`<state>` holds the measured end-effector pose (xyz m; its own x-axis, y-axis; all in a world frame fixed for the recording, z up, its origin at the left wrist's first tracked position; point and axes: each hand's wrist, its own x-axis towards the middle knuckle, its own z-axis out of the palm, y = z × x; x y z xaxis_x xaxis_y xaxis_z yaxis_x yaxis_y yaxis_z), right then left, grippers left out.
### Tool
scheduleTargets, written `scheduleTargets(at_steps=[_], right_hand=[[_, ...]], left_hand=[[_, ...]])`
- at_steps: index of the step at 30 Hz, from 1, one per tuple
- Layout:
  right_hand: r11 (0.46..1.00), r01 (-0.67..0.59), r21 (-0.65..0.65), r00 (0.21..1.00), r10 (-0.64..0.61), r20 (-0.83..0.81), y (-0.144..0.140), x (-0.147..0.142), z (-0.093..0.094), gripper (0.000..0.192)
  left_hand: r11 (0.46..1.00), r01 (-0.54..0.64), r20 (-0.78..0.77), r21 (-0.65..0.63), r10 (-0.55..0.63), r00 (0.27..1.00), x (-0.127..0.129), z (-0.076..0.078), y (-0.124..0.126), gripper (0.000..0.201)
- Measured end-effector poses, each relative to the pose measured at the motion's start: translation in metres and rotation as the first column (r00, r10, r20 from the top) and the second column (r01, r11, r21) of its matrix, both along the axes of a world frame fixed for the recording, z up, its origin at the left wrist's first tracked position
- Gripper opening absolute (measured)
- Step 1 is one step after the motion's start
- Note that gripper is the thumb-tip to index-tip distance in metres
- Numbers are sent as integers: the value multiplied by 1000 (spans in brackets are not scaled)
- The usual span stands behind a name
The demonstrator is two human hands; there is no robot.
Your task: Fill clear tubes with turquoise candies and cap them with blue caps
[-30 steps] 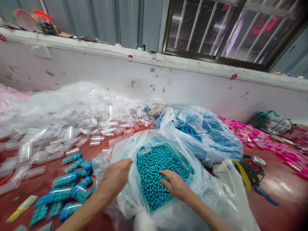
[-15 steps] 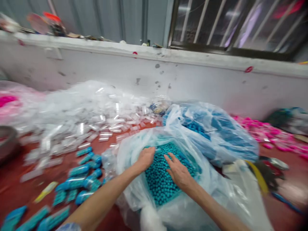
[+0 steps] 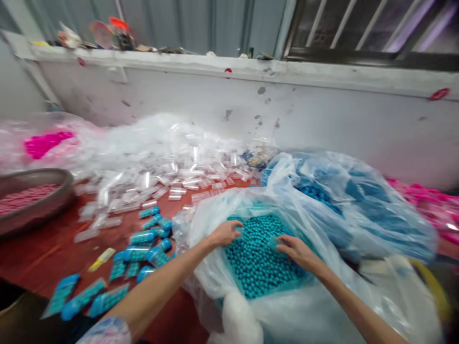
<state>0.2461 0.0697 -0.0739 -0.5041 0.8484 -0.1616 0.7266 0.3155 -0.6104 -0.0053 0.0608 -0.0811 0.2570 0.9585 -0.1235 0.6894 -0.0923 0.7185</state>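
- The left hand (image 3: 225, 233) rests palm down on the heap of small teal round beads (image 3: 260, 258), fingers loosely curled and holding nothing that shows
- The right hand (image 3: 296, 251) lies on the same heap, fingers narrowed; whether a bead is pinched I cannot tell
- The beads fill the open clear plastic bag (image 3: 215, 282) at the near edge of the red table (image 3: 53, 253)
- Left of the bag lie teal bead-filled clear tubes (image 3: 143, 239); empty clear plastic tubes (image 3: 172, 177) pile toward the far edge
- A second clear bag of blue beads (image 3: 340, 200) sits behind, a grey metal bowl of pink beads (image 3: 32, 198) at the left edge
- Risk, as I judge it: the thin bag wall sags by the wrists, so a push could spill beads over the near edge
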Motion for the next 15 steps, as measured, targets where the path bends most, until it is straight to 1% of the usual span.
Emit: scheduleTargets(at_steps=[1,2,3,4,5,6,7,8,9,11,13,14,15], right_hand=[[998,54,9,998,-54,16,-2,2,3,23],[996,82,35,996,-83,31,-4,1,5,24],[995,78,67,996,-81,43,-6,-2,7,24],[993,55,103,997,-60,50,-9,-8,9,24],[987,46,151,998,-53,40,-12,-16,11,23],[982,27,187,999,-31,16,-15,-24,12,23],[981,1,192,1000,2,-20,-20,-32,13,21],[984,-18,178,997,30,-65,-25,-39,14,20],[988,-38,152,993,54,-104,-30,-43,13,20],[994,-38,102,991,51,-127,-39,-43,11,22],[994,6,108,999,-1,-46,-43,-30,6,30],[991,36,131,999,-39,23,-43,-21,4,35],[985,72,159,991,-89,99,-41,-11,3,38]], left_hand=[[999,-44,-6,27,44,999,1,1,0,38],[995,-76,-14,63,77,997,4,3,-1,42],[990,-88,-36,109,92,995,11,6,-3,46],[985,-69,-70,161,81,994,19,9,-7,51],[979,-23,-111,205,47,993,29,12,-12,56],[974,40,-151,221,-6,989,38,16,-18,58],[974,104,-180,203,-67,981,47,18,-24,57],[978,148,-182,150,-120,976,53,20,-29,54],[984,162,-155,74,-149,977,57,20,-34,48],[987,148,-102,-64,-154,983,59,17,-42,30],[966,100,-51,-239,-116,992,55,9,-46,8],[937,70,-27,-341,-84,996,53,4,-47,3],[901,38,0,-432,-42,999,52,-2,-47,11]])
